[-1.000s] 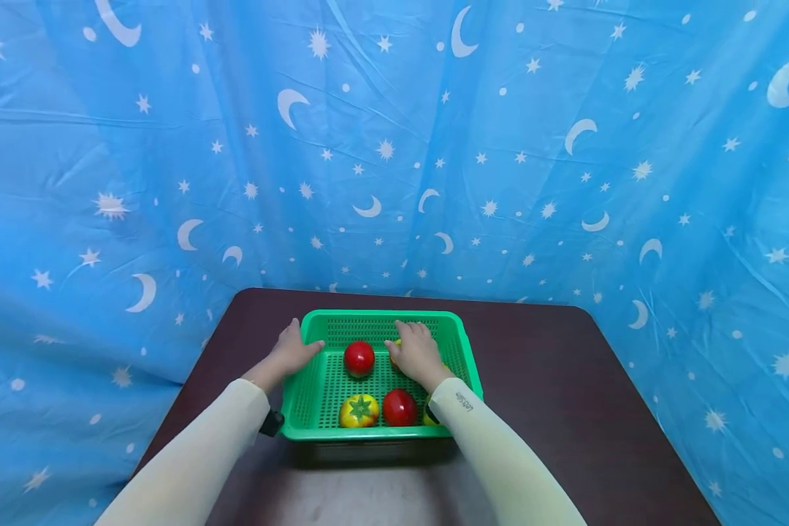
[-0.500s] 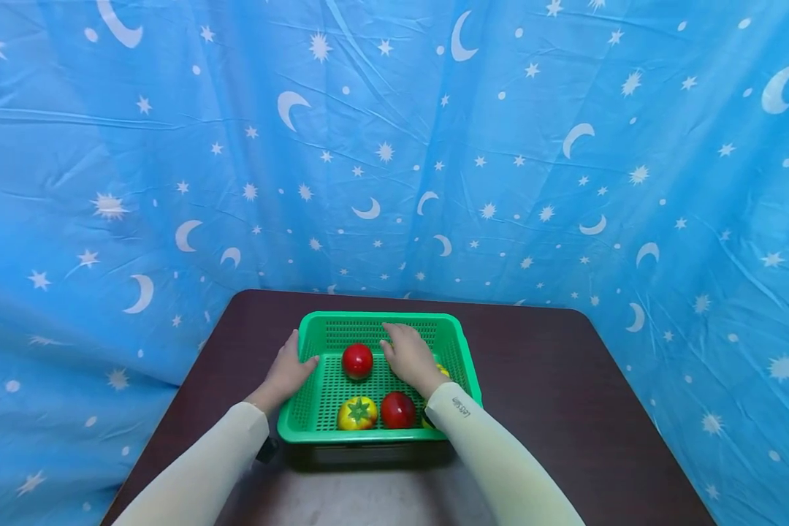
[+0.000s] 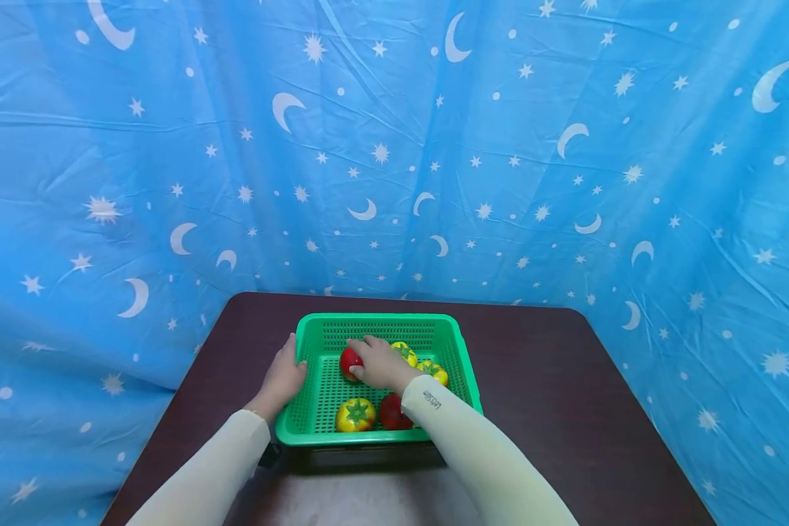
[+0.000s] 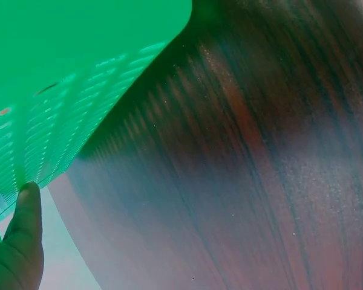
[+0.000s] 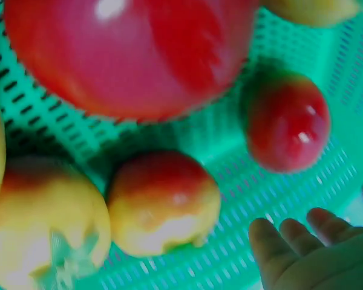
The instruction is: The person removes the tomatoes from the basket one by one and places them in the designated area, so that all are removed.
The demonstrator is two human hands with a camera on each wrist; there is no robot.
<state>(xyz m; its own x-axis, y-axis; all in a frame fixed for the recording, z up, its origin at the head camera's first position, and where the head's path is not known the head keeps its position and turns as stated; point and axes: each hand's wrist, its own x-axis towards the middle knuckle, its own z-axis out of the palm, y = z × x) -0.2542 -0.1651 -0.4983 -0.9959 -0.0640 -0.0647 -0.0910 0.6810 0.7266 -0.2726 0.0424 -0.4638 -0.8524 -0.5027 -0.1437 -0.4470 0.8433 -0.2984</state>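
A green perforated plastic basket [image 3: 376, 438] holds several round, glossy fruits. My left hand [image 3: 286, 376] grips its left rim, thumb at the inner side; in the left wrist view one finger [image 4: 25, 223] lies along the outer wall. Over the basket, my right hand [image 3: 381, 363] reaches with spread fingers at a red fruit [image 3: 348, 363], partly covering it. The right wrist view shows the fingertips apart from a red fruit [image 5: 289, 124]. A yellow fruit with a green star-shaped cap [image 3: 355, 415] and a dark red fruit [image 3: 391, 413] lie in front.
Two more yellow fruits, one farther back [image 3: 404, 353] and one nearer [image 3: 434, 372], sit at the basket's right. The basket stands on a dark brown table [image 3: 532, 380]. A blue curtain [image 3: 394, 146] with moons and stars hangs behind it.
My right hand has moved left from the yellow fruits to the back-left red one, uncovering the yellow ones. My left thumb has drawn in to the basket's rim.
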